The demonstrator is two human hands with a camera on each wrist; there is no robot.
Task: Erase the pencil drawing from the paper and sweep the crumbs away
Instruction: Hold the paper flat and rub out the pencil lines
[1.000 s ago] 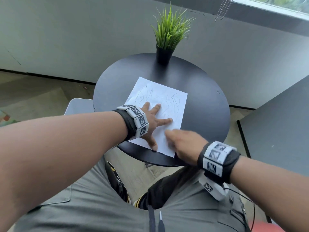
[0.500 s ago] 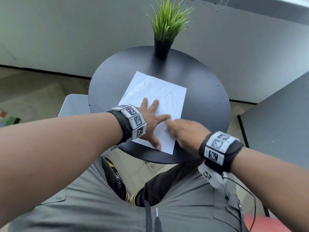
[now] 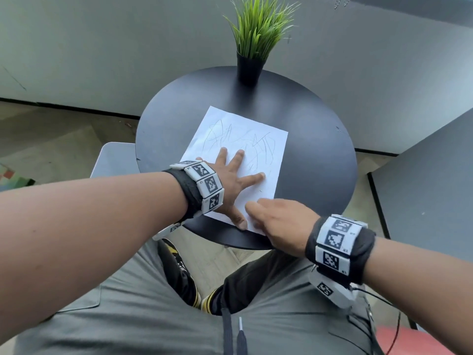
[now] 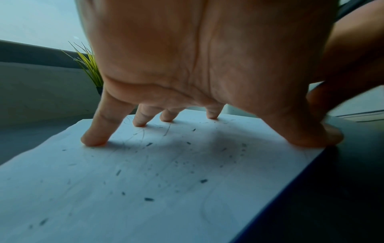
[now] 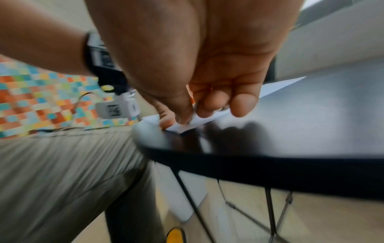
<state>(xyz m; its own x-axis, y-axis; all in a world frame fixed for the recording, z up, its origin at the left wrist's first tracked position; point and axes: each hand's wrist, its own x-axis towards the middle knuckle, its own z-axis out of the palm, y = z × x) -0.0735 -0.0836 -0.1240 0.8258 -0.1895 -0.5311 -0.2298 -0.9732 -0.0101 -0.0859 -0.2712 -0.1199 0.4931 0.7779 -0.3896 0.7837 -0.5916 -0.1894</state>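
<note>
Two hands on the white paper sheet (image 3: 245, 149) mid round black table (image 3: 320, 175). Head view: left hand (image 3: 234, 183) spread flat, pinning the sheet; right hand (image 3: 279, 221) at 5 o'clock corner, grip hidden. Left wrist view: fingertips (image 4: 94, 141) pressing, dark eraser crumbs (image 4: 148, 199) scattered, faint pencil scribble (image 4: 141, 133). Right wrist view: blurred; fingers curled at the paper's edge, can't tell if holding anything.

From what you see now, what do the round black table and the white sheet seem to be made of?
Round black table: probably painted metal or laminate; its smooth matte top has a soft sheen. White sheet: thin matte paper, lying flat, with pencil lines.
</note>
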